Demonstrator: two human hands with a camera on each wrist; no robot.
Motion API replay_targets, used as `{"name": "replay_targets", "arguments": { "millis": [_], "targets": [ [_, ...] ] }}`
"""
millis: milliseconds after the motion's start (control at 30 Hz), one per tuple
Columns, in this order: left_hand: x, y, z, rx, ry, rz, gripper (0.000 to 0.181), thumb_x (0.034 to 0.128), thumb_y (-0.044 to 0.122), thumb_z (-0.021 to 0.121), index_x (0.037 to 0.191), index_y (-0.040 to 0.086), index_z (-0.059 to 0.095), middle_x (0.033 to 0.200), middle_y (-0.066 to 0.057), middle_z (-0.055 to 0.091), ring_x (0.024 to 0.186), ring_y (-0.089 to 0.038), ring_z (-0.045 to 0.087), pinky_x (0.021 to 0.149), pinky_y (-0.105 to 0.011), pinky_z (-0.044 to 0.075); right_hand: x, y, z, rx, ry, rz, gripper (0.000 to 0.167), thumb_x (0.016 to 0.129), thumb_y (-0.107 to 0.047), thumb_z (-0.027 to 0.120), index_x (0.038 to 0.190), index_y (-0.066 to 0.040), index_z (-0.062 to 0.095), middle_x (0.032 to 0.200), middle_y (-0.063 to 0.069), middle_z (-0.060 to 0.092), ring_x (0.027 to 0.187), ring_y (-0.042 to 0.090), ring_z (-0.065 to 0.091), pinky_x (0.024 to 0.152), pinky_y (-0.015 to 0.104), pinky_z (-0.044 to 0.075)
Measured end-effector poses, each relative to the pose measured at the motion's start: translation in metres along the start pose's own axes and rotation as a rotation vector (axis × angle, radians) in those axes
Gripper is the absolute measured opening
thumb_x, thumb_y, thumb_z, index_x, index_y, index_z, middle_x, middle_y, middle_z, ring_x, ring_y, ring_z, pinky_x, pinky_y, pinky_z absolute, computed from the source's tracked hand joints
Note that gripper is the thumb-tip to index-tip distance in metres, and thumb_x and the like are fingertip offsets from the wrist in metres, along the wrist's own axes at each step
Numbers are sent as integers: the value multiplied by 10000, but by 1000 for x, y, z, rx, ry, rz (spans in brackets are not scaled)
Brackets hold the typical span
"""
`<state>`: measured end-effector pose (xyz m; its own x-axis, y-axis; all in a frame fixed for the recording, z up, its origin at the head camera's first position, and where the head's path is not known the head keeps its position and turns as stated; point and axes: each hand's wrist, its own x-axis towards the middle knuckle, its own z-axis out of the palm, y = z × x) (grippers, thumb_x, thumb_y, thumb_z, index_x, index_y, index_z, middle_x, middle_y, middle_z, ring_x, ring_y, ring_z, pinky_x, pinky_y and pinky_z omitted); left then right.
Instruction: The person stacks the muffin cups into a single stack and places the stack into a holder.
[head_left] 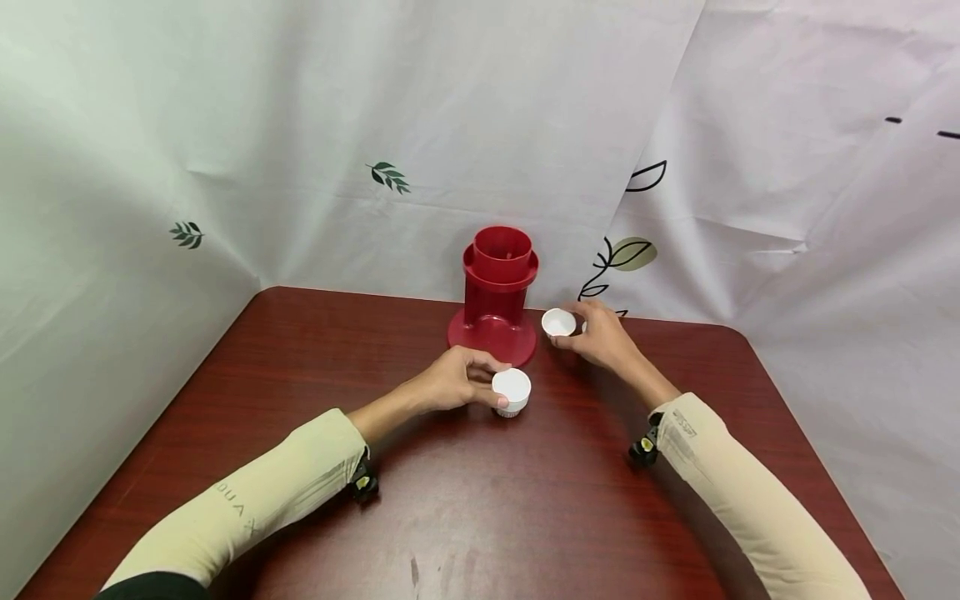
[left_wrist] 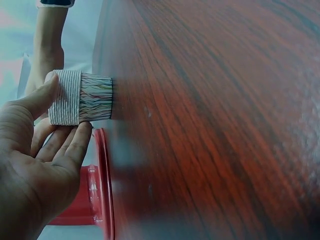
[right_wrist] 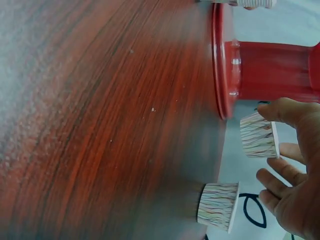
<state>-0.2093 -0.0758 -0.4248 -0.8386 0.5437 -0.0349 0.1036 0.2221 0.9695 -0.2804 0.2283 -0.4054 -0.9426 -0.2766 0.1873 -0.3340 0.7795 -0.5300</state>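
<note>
A short stack of small paper cups (left_wrist: 65,97), white-rimmed with wavy coloured lines below, is pinched between the thumb and fingers of my left hand (head_left: 455,382). Its base is at or just above the table in the left wrist view. My right hand (head_left: 603,337) holds a single paper cup (right_wrist: 258,136) by the rim, off the table and slightly tilted. Another paper cup (right_wrist: 218,206) stands on the table close by; the right hand mostly covers it in the head view. Between the hands, farther back, stands a red plastic holder (head_left: 495,304) with a round base and open top.
The dark red wooden table (head_left: 450,517) ends at the back against a white curtain (head_left: 315,108) with leaf prints. The red holder stands near that back edge. Both forearms reach in over the table from the front corners.
</note>
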Motion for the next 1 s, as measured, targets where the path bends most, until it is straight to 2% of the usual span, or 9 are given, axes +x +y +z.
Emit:
{"name": "replay_targets", "arguments": {
  "millis": [133,233,567,833,1000],
  "targets": [
    [0,-1,0,12,2,-1,469,905,-7,927,1347,-55,775,1380,-223,798,1259,-353,807,1069,-376,676,-4,-3,-2,37,28,-14,624,913,-259,892,1469,-35,717,1396,257,731,1230,418,663,1055,567,554],
    [0,-2,0,20,6,0,468,905,7,933,1346,-41,783,1376,-209,803,1258,-349,809,1069,-371,677,-8,-7,-4,49,49,-33,609,906,-236,900,1455,-40,726,1391,239,745,1255,413,673,1065,562,564],
    [1,-3,-1,22,6,2,452,913,26,933,1339,-27,791,1399,-197,797,1261,-340,810,1071,-372,676,-24,-15,-4,98,87,-71,600,854,-158,955,1405,-25,759,1241,238,733,1150,431,758,1017,608,664],
    [0,-2,-1,45,6,14,464,908,39,941,1344,-20,794,1389,-193,802,1256,-341,812,1076,-379,675,-33,-21,-3,142,65,-67,629,862,-199,974,1422,-17,753,1305,230,749,1165,425,781,1046,591,669],
    [0,-2,-1,45,13,12,472,906,35,942,1351,-17,794,1376,-191,808,1250,-338,814,1076,-381,675,-38,-28,-3,158,34,-59,620,865,-228,976,1415,-40,759,1331,193,782,1118,388,802,1009,570,682]
  ]
}}
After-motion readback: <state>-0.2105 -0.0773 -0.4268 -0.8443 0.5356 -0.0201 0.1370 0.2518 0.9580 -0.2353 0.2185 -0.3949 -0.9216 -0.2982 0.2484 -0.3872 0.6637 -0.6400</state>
